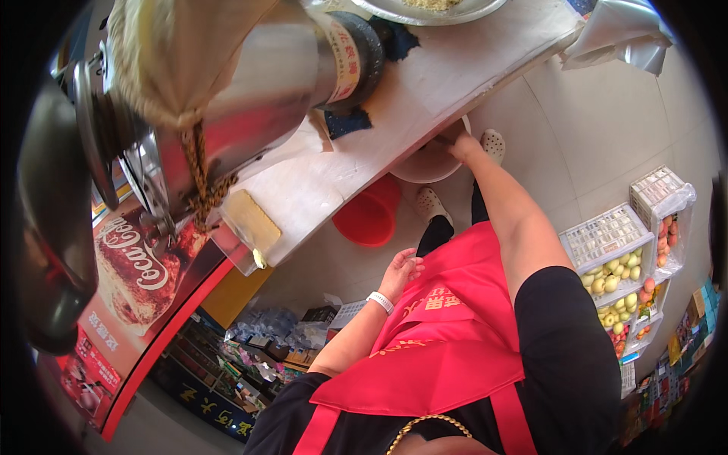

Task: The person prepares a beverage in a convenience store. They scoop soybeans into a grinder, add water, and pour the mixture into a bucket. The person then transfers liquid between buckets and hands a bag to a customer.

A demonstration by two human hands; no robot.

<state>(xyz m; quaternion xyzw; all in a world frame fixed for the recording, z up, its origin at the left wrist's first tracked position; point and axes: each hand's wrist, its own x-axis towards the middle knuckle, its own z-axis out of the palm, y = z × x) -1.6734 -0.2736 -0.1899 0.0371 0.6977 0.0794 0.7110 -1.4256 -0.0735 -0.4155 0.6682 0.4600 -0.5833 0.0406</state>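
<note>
My right hand (465,148) reaches down at the table's front edge into a whitish basin (426,165) on the floor, partly under the table. A dark grey shape shows by its fingertips. Whether the fingers grip it cannot be made out. In front of the red apron (455,307) hangs my left hand (404,272), with nothing in it and its fingers loosely bent apart. A red plastic bucket (364,222) stands under the table beside the basin. On the tabletop (318,187) lies a flat yellowish block (250,215), near the edge.
A large metal machine (267,108) with a rope-tied cloth bag (176,62) occupies the table's left. A metal bowl (392,10) with crumbly food sits at the back. Fruit crates (606,239) stand right, and a Coca-Cola panel (136,273) lies left.
</note>
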